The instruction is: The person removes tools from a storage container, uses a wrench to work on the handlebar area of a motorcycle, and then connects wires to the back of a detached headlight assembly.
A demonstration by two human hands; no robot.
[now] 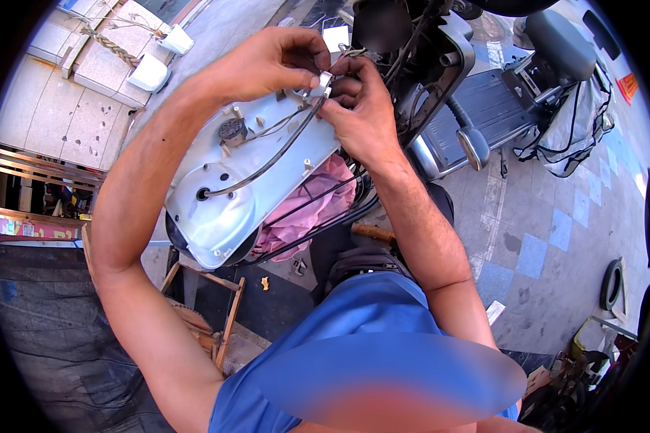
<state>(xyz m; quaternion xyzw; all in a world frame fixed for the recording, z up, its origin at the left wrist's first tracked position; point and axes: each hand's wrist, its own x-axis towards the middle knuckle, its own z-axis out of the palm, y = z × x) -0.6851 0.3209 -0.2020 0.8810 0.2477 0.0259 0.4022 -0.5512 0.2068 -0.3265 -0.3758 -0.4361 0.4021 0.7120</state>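
Note:
My left hand [285, 65] pinches a small white plug connector [323, 84] between thumb and forefinger. Opposite it, my right hand [365, 108] has its fingers curled closed around the same connector and its wires. Below both hands lies a pale plastic vehicle panel [282, 162], its inner side with pegs facing up. A dark cable [278, 155] rises from a hole in the panel's rounded end to the connector. Thinner wires lead from a round black part [232, 131] on the panel. The fingers partly hide the connector and the wire ends.
Dark scooter bodywork with loose cables [412, 65] stands just beyond my right hand. A pink cloth [314, 213] lies under the panel. Another scooter [477, 108] is at the right. Near the lower left is a wooden frame [227, 317]; white pots [150, 72] hang at the upper left.

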